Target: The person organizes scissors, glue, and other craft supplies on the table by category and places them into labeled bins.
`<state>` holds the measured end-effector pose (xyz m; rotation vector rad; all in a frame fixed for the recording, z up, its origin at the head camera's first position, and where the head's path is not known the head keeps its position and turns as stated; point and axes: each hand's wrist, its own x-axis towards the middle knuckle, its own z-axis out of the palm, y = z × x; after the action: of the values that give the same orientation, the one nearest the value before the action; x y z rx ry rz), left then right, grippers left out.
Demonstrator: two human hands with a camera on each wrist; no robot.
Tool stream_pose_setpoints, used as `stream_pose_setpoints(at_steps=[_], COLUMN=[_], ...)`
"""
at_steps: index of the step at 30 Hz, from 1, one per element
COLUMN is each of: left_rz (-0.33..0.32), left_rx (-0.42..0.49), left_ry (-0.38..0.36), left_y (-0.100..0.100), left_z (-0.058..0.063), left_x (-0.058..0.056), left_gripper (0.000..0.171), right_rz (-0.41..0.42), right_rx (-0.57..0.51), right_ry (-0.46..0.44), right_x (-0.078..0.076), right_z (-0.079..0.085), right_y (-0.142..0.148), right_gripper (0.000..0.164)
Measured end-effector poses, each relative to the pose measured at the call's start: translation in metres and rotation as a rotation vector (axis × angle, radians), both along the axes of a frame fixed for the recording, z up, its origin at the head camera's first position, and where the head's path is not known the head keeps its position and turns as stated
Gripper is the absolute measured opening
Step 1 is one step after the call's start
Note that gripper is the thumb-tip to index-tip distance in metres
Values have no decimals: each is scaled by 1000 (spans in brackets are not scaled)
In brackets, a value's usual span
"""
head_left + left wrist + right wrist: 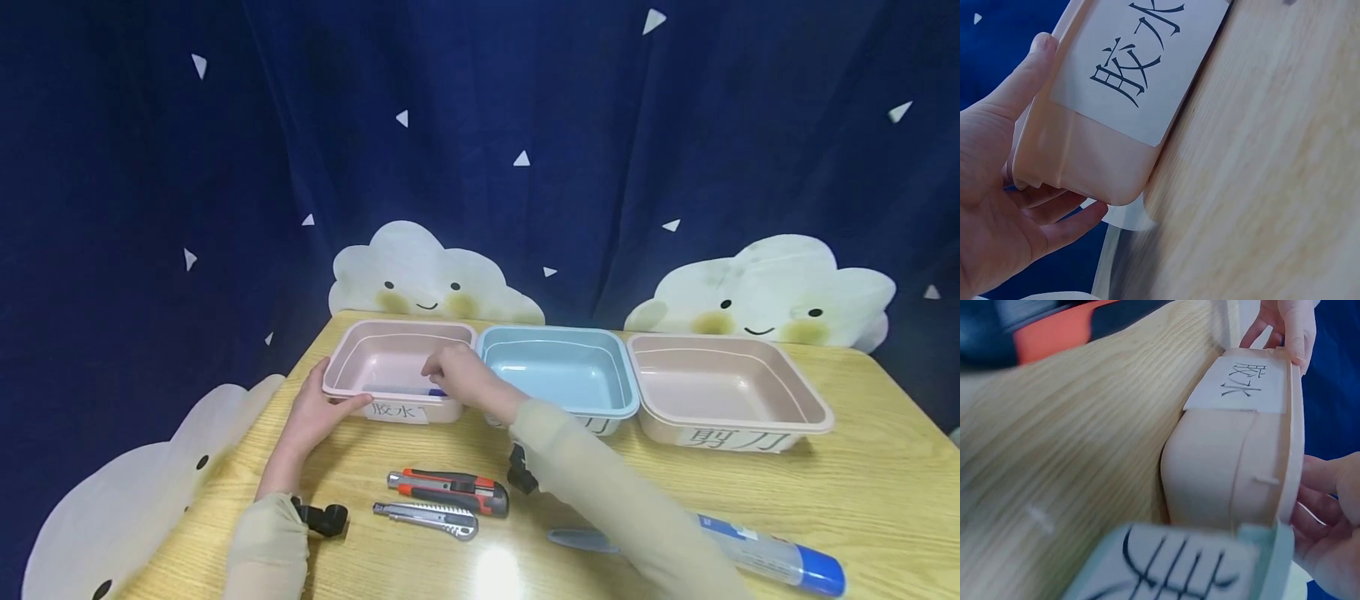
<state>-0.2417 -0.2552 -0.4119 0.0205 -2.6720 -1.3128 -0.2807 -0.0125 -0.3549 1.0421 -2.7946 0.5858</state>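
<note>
My left hand [318, 412] grips the front left corner of a pink plastic bin [348, 354], thumb over its rim and fingers underneath in the left wrist view. That bin carries a white paper label [1129, 69] with black characters. My right hand [461, 371] reaches over the bin's right side, fingers bent down inside it. Just below those fingers shows the blue end of a slim item [437, 392] lying along the front wall. In the right wrist view the bin's rim partly hides the right fingers [1316, 506], and I cannot tell whether they hold the item.
A blue bin [558, 335] and another pink bin [731, 343] stand in a row to the right. In front lie an orange-and-black utility knife [450, 490], a silver utility knife [427, 517] and a clear tube with a blue cap [821, 571], partly behind the right sleeve [622, 500].
</note>
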Motion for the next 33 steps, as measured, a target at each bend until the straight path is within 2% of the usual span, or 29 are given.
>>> stream_pose_setpoints(at_steps=[11, 20, 29, 33], left_rz=[1, -5, -9, -9], left_rx=[-17, -11, -20, -10], left_ry=[4, 1, -11, 1], left_y=[-1, 1, 1, 0], left_z=[0, 1, -1, -1], left_x=[-1, -1, 1, 1], left_gripper=[99, 102, 104, 101], right_rz=[9, 53, -61, -70], right_rx=[-24, -41, -11, -32], right_ry=[18, 123, 72, 63], right_x=[19, 39, 62, 71], right_z=[15, 25, 22, 20], right_y=[44, 83, 126, 147], right_gripper=[20, 18, 16, 14])
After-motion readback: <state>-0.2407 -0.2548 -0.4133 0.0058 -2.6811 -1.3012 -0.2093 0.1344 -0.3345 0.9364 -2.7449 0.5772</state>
